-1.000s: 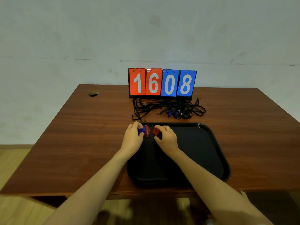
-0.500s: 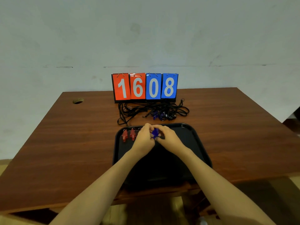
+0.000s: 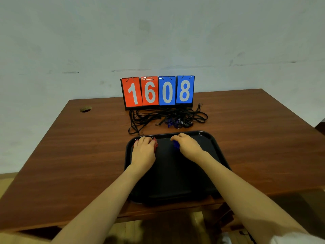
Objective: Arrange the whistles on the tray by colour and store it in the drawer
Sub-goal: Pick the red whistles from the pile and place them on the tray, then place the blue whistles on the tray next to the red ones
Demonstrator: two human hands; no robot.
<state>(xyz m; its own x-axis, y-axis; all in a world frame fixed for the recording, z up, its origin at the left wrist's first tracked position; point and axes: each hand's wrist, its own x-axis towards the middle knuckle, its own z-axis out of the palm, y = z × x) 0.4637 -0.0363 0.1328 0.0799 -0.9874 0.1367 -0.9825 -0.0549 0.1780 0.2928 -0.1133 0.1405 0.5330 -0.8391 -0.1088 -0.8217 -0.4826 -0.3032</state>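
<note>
Sorting whistles along the tray's far edge

The left hand [image 3: 143, 150] lay palm down over the red whistles [image 3: 155, 144] at the far left of the tray [image 3: 213, 140], fingers reaching toward the rim; whether it gripped them or only rested on them could not be told. The right hand [image 3: 189, 147] had its fingers curled round a blue whistle [image 3: 175, 144], held low over the tray floor and apart from the red group; whether it touched the floor was unclear. Beyond the tray, on the table [image 3: 70, 147], a tangle of black cords [image 3: 151, 118] lay with more blue whistles [image 3: 173, 123] caught in it, just in front of the scoreboard [image 3: 158, 92].

The step in hand looked like setting down the first blue whistle to start its own group; the sorting seemed barely under way. Next, the blue one wanted releasing well clear of the reds; then the whistles in the cords would need fetching, probably freeing first; the drawer was not in view.
</note>
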